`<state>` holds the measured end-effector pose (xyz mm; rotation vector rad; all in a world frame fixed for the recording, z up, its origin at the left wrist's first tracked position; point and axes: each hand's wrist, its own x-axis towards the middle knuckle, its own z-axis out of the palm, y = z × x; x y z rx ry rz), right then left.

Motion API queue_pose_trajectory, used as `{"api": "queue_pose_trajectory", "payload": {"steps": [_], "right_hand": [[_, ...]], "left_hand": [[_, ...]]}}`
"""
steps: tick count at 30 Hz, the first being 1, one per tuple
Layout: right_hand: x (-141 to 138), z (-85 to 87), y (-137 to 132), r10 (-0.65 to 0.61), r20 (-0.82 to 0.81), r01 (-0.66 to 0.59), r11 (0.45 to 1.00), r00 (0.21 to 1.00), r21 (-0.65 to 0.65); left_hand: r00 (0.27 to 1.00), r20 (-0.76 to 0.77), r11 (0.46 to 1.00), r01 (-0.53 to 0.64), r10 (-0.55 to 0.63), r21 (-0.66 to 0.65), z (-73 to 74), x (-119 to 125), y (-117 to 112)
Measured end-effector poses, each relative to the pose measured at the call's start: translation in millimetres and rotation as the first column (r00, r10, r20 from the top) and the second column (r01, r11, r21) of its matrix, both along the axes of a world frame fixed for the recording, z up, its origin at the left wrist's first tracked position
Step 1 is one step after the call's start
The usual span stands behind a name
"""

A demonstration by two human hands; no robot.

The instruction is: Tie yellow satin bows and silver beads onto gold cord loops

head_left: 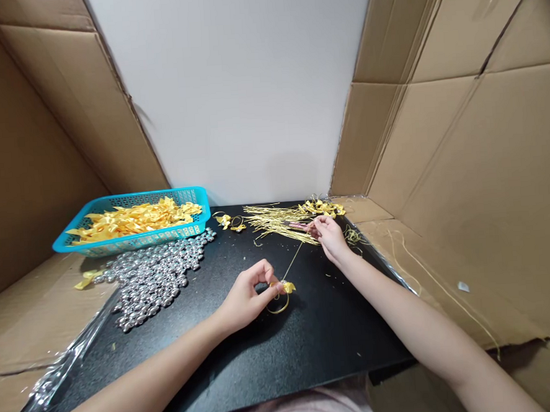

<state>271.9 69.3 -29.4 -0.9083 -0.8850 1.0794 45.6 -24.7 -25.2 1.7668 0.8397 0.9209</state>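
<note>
My left hand (pixel 248 298) is in the middle of the black board (pixel 246 351), fingers pinched on a small yellow ribbon bow (pixel 287 287) with a loop of gold cord (pixel 281 305) under it. A gold cord runs from the bow up towards my right hand (pixel 329 237). That hand is closed at the pile of gold cords (pixel 278 221) at the back, pinching one strand.
A blue plastic basket (pixel 196 216) full of yellow ribbon bows stands at the back left. Many silver beads (pixel 153 275) lie in front of it. Finished bows (pixel 324 207) lie at the back right. Cardboard walls enclose both sides.
</note>
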Motion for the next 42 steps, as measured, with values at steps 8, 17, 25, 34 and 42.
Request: {"api": "queue_pose_trajectory", "payload": {"steps": [8,17,25,34,42], "right_hand": [[7.5,1.7,4.5,-0.04,-0.01,0.04,0.999,0.999,-0.019],[11.2,2.6,7.6,-0.072,-0.023,0.071,0.997,0.997,-0.024],[18.2,1.9,12.7,-0.097,-0.039,0.095,0.995,0.995,-0.037],[21.9,1.5,17.7,-0.1,-0.077,0.096,0.994,0.992,-0.052],[25.9,-0.4,22.5,-0.085,-0.076,0.082,0.996,0.993,-0.043]], "left_hand": [[1.0,-0.001,1.0,0.006,-0.006,-0.003,-0.2,0.3,0.3],[1.0,-0.008,1.0,0.013,-0.013,-0.011,0.5,0.6,-0.2],[1.0,-0.009,0.999,0.028,-0.028,-0.016,0.0,0.7,-0.2],[0.999,-0.005,0.999,0.036,-0.036,-0.016,2.0,1.3,-0.2],[0.999,0.006,0.999,0.048,-0.048,-0.02,2.6,3.0,0.0]]}}
